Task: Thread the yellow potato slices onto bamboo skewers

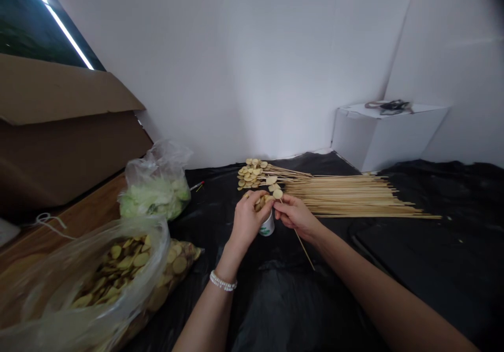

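My right hand (295,216) pinches a thin wooden skewer (303,247) that slants down toward me. Pale round potato slices (277,193) are threaded at its upper end. My left hand (249,218), with a beaded bracelet at the wrist, curls its fingers around more potato slices (261,202) above a small white cup (266,227) with green print. The fingertips of both hands nearly meet beside the skewer. Just beyond them lies a pile of skewers tipped with slices (252,173). To its right, bare skewers (350,195) lie side by side.
A large clear plastic bag (157,231) of slices stands open at the left. Behind it sits a bag of pale green vegetable pieces (157,194). A red pen-like item (197,185) lies nearby. Black sheeting (283,299) covers the surface; a white box (378,134) stands at back right.
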`<act>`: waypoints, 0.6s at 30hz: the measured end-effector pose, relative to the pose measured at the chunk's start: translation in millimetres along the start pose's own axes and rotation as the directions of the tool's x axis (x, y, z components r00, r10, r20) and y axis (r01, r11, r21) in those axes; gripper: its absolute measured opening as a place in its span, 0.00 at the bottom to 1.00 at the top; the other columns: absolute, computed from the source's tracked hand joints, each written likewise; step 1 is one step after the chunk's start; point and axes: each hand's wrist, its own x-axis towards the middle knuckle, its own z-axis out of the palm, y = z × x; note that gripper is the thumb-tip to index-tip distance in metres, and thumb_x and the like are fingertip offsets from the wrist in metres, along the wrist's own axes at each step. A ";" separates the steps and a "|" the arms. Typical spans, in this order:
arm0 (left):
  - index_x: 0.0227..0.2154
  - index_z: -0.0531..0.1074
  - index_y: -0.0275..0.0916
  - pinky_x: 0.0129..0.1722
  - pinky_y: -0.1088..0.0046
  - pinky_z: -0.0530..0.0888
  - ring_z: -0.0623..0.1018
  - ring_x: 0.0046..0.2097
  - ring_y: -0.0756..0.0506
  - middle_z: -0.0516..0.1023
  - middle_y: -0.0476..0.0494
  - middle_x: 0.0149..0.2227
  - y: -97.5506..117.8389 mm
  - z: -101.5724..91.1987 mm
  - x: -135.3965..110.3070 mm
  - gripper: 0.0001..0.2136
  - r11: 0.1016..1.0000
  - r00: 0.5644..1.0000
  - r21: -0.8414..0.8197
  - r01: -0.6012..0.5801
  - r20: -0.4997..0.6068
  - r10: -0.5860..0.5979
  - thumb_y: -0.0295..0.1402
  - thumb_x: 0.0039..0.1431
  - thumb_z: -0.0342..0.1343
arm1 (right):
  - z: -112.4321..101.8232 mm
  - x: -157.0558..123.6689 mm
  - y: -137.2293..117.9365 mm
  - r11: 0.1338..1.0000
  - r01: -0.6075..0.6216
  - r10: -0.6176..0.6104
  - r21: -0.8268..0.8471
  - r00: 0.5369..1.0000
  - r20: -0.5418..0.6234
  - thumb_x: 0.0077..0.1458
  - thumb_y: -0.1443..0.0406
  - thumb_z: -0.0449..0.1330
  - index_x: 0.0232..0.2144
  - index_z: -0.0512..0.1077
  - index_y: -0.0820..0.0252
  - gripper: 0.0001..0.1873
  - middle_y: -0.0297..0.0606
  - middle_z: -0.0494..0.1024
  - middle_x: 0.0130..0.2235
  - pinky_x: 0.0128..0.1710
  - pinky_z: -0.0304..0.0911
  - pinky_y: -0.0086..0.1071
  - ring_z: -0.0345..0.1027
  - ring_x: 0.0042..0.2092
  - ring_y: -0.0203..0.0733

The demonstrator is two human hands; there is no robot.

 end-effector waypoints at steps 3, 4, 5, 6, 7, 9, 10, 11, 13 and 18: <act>0.40 0.74 0.41 0.41 0.72 0.69 0.74 0.38 0.46 0.75 0.44 0.37 0.5 -0.1 -0.4 0.10 1.000 1.000 0.018 -0.009 0.004 0.008 0.38 0.57 0.54 | 1.0 0.0 -0.3 1.000 0.001 -0.001 -0.012 1.000 -0.005 0.44 0.55 0.62 0.30 0.65 0.60 0.17 0.25 0.68 0.17 0.11 0.33 0.22 0.43 0.12 0.23; 0.40 0.74 0.41 0.41 0.72 0.68 0.74 0.38 0.46 0.75 0.44 0.37 0.7 -0.6 -0.6 0.11 1.000 1.000 0.024 -0.008 0.005 0.008 0.39 0.58 0.54 | 1.4 0.0 -0.5 1.000 0.001 -0.002 -0.014 1.000 -0.010 0.44 0.54 0.63 0.31 0.65 0.60 0.17 0.25 0.68 0.16 0.11 0.32 0.22 0.43 0.12 0.23; 0.40 0.74 0.41 0.41 0.72 0.68 0.74 0.38 0.46 0.75 0.44 0.37 1.0 -1.1 -0.7 0.11 1.000 1.000 0.030 -0.006 0.009 0.006 0.39 0.59 0.53 | 1.8 0.1 -0.6 1.000 0.003 -0.004 -0.017 1.000 -0.015 0.43 0.54 0.63 0.31 0.65 0.60 0.18 0.25 0.68 0.16 0.11 0.32 0.22 0.43 0.12 0.23; 0.40 0.74 0.41 0.42 0.71 0.68 0.73 0.39 0.46 0.75 0.44 0.37 1.3 -1.7 -0.9 0.11 0.999 1.000 0.038 -0.005 0.015 0.004 0.40 0.59 0.51 | 2.1 0.1 -0.7 1.000 0.008 -0.009 -0.022 1.000 -0.023 0.43 0.54 0.64 0.31 0.65 0.60 0.18 0.25 0.68 0.16 0.11 0.32 0.22 0.43 0.12 0.23; 0.40 0.74 0.42 0.42 0.71 0.68 0.73 0.39 0.46 0.74 0.44 0.37 1.7 -2.1 -1.1 0.12 0.999 1.000 0.047 -0.004 0.020 0.003 0.40 0.60 0.50 | 2.4 0.2 -0.8 1.000 0.015 -0.016 -0.027 0.999 -0.035 0.42 0.54 0.64 0.30 0.65 0.60 0.19 0.25 0.68 0.16 0.12 0.33 0.22 0.43 0.12 0.23; 0.40 0.74 0.42 0.41 0.71 0.68 0.73 0.39 0.46 0.74 0.44 0.37 2.4 -2.5 -1.7 0.12 0.998 1.000 0.069 -0.003 0.029 0.001 0.40 0.61 0.49 | 2.8 0.5 -1.0 0.999 0.027 -0.029 -0.036 0.997 -0.065 0.41 0.55 0.65 0.29 0.65 0.60 0.19 0.25 0.67 0.15 0.12 0.34 0.22 0.44 0.12 0.23; 0.40 0.74 0.42 0.41 0.71 0.68 0.73 0.39 0.46 0.74 0.44 0.37 2.8 -2.4 -2.0 0.12 0.997 0.999 0.079 -0.004 0.032 0.002 0.40 0.61 0.48 | 2.9 0.7 -1.2 0.999 0.030 -0.033 -0.038 0.996 -0.080 0.40 0.55 0.65 0.29 0.64 0.60 0.19 0.25 0.67 0.15 0.12 0.34 0.22 0.44 0.12 0.23; 0.40 0.74 0.42 0.41 0.71 0.69 0.73 0.38 0.46 0.74 0.44 0.37 3.2 -2.2 -2.3 0.12 0.996 0.999 0.087 -0.007 0.035 0.004 0.40 0.61 0.48 | 2.9 0.8 -1.5 0.999 0.031 -0.035 -0.038 0.995 -0.091 0.40 0.55 0.65 0.28 0.64 0.60 0.19 0.25 0.67 0.15 0.12 0.34 0.22 0.44 0.12 0.23; 0.40 0.74 0.42 0.41 0.71 0.69 0.74 0.39 0.46 0.74 0.43 0.37 3.9 -1.6 -2.9 0.12 0.996 0.999 0.094 -0.013 0.043 0.009 0.40 0.61 0.48 | 2.9 1.0 -2.2 0.999 0.039 -0.043 -0.034 0.994 -0.102 0.40 0.54 0.65 0.29 0.64 0.60 0.20 0.25 0.67 0.15 0.12 0.35 0.23 0.44 0.12 0.23; 0.44 0.73 0.43 0.44 0.69 0.69 0.75 0.42 0.44 0.75 0.41 0.41 4.9 0.5 -4.1 0.14 0.996 0.999 0.086 0.000 0.038 -0.004 0.40 0.61 0.49 | 2.3 1.0 -3.0 0.998 0.055 -0.060 -0.041 0.990 -0.131 0.39 0.55 0.65 0.30 0.64 0.60 0.20 0.25 0.68 0.15 0.13 0.36 0.23 0.44 0.13 0.24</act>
